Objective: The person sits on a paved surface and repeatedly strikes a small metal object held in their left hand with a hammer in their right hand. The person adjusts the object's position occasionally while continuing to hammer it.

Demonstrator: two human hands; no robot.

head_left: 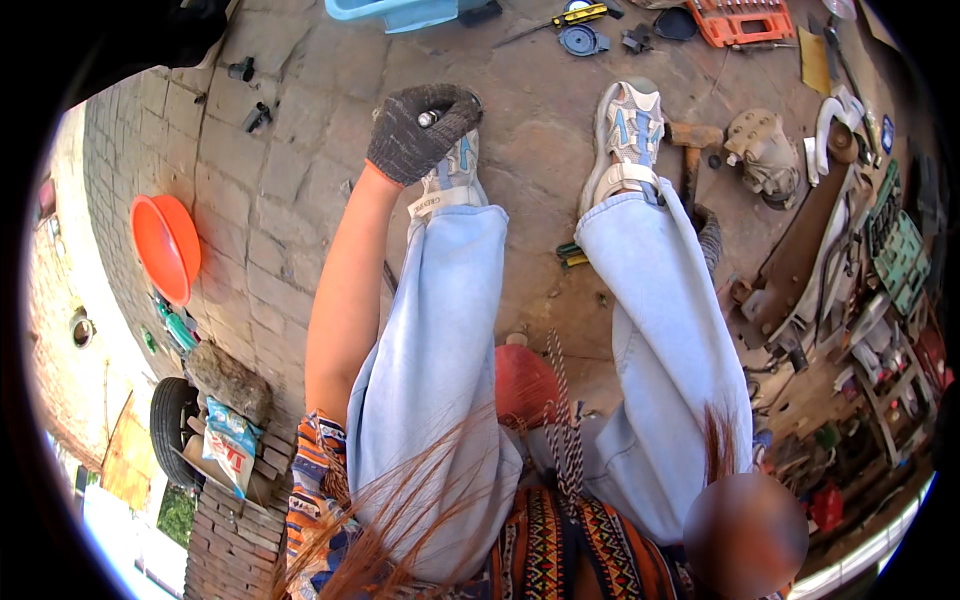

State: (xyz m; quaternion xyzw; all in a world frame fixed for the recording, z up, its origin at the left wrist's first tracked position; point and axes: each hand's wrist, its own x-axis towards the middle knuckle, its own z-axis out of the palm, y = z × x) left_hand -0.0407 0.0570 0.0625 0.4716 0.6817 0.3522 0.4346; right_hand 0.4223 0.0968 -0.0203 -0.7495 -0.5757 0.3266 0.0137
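My left hand [425,132], in a dark grey knitted glove with an orange cuff, is closed in a fist above my left shoe [465,165]. A small metal piece with a shiny round end [428,118] shows between its fingers; the rest of it is hidden. Beside my right leg, my right hand [709,242] wears a matching glove and is partly covered by the jeans. A hammer [692,136] with a brownish head has its dark handle running down to that hand, which appears wrapped round it, though the fingers are mostly hidden.
Ahead lie a light blue basin [400,12], a yellow-handled screwdriver [580,15] and an orange tool case [740,20]. Rightward are a dusty beige cap-like thing [762,150], a green socket case [898,260] and scattered metal parts. An orange basin [165,248] and a tyre [175,430] stand left.
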